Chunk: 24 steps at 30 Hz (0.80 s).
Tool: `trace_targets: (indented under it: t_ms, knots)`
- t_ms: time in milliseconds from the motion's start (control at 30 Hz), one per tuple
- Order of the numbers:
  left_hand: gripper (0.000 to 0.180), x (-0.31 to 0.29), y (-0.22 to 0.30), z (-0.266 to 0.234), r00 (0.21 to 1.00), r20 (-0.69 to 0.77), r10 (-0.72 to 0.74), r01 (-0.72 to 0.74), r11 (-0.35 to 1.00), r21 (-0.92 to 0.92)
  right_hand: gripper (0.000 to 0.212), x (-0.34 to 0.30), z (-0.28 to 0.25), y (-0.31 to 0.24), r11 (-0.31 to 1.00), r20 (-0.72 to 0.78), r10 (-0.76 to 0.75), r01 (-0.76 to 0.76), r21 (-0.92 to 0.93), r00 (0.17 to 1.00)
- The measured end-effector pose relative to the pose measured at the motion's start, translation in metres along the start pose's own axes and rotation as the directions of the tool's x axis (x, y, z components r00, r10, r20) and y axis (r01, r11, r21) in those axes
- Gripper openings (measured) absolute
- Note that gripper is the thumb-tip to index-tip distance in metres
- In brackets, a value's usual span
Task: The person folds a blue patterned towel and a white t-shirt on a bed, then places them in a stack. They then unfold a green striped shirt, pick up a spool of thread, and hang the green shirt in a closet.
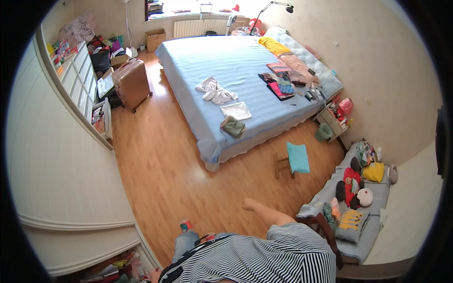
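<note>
My left hand (154, 274) is low at the left, beside an open closet section (118, 269) with folded clothes and cloth in it. Its fingers are mostly cut off by the lower edge, so whether it touches the clothes is unclear. Out over the wooden floor reaches my right hand (248, 204), at the end of a bare forearm. No object shows in it, but its fingers are too small to make out. On the near side of the bed (188, 61) lie a crumpled white garment (217, 90), a folded white cloth (236, 111) and a folded olive-green garment (233, 127).
A small stool with a turquoise cover (298, 158) stands beyond my right hand. Right of me is a grey-covered sofa (325, 184) with cushions and plush toys. A rose-gold suitcase (134, 85) stands by the white drawers (80, 70). Folded clothes (278, 85) lie across the bed.
</note>
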State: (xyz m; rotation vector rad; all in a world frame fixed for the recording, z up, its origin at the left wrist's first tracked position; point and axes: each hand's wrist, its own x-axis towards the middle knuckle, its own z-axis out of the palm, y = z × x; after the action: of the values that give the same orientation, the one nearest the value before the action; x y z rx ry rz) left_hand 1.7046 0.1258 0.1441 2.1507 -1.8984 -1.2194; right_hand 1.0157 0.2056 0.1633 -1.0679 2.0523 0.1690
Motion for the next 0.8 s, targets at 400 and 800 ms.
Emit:
trace_targets:
  t_ms: [400,800]
  knots:
    - [0.03,0.207,0.147,-0.007,0.93,0.355,0.092,-0.15,0.979,0.14,0.027,-0.018,-0.016,-0.065,0.882,-0.141,-0.079,0.135,0.451,0.987]
    - [0.028,0.266,0.359,0.038,0.947,0.266,0.18,-0.222,0.966,0.135,0.017,-0.008,0.018,0.15,0.795,0.087,0.315,-0.313,0.519,0.945]
